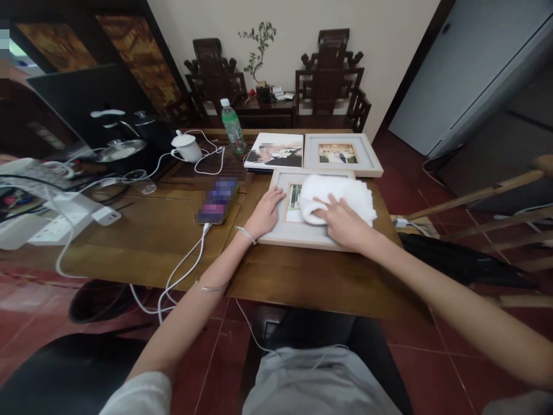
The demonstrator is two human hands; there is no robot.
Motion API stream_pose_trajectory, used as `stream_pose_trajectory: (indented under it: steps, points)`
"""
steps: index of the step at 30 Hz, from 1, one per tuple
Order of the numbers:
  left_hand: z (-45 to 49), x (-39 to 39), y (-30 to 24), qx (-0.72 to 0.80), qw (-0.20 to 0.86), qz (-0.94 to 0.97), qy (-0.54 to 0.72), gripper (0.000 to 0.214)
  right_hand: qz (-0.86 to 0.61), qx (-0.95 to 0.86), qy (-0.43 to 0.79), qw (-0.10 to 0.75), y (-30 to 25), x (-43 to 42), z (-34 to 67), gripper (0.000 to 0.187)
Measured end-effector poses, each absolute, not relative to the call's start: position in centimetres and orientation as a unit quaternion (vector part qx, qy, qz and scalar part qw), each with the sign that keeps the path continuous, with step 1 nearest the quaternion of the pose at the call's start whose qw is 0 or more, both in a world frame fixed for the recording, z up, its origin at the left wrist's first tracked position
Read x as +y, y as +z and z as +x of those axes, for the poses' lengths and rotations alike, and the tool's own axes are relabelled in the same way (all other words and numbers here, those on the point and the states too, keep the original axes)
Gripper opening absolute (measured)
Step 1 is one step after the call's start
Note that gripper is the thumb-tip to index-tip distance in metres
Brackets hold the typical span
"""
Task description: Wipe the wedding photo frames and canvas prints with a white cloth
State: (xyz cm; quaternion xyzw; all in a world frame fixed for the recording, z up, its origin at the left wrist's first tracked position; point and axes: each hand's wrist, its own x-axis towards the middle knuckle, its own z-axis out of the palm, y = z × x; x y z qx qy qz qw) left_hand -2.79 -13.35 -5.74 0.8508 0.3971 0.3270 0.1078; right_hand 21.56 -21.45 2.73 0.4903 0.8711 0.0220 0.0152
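Observation:
A pale wooden picture frame (298, 233) lies flat on the wooden table (173, 230) in front of me. My left hand (265, 211) rests flat on the frame's left edge, fingers stretched out. My right hand (341, 222) presses down on a folded white cloth (341, 193) that covers most of the frame's glass. A second framed picture (343, 154) lies just behind it, and a frameless photo print (276, 151) lies to that one's left.
A phone (217, 200) on a white cable lies left of the frame. Farther back stand a green bottle (232, 127) and a white teapot (186, 146). Power strips (64, 216) and pot lids crowd the left. Carved chairs (330, 80) line the wall.

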Motion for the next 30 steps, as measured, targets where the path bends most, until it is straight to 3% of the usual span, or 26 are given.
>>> stream_pose_trajectory:
  steps: [4,8,19,24,30]
  points:
    - [-2.9,-13.3,-5.9,0.394,0.112,0.851,0.329,0.056,0.529,0.843,0.096,-0.023,1.9,-15.8,23.6,0.066]
    - [-2.9,-13.2,-5.9,0.396,0.111,0.85,0.33,0.056,0.526,0.845,0.1,-0.004,1.9,-13.3,23.9,0.067]
    - [-2.4,-13.6,-5.6,0.413,0.097,0.846,0.322,0.057,0.444,0.892,0.003,0.087,4.7,-23.8,21.6,0.06]
    - [-2.4,-13.5,-5.7,0.406,0.095,0.846,0.331,0.058,0.426,0.901,-0.039,0.072,5.8,-27.4,20.1,0.053]
    - [-2.5,-13.4,-5.9,0.404,0.096,0.849,0.327,0.056,0.443,0.896,-0.016,0.024,3.4,-23.7,19.8,0.065]
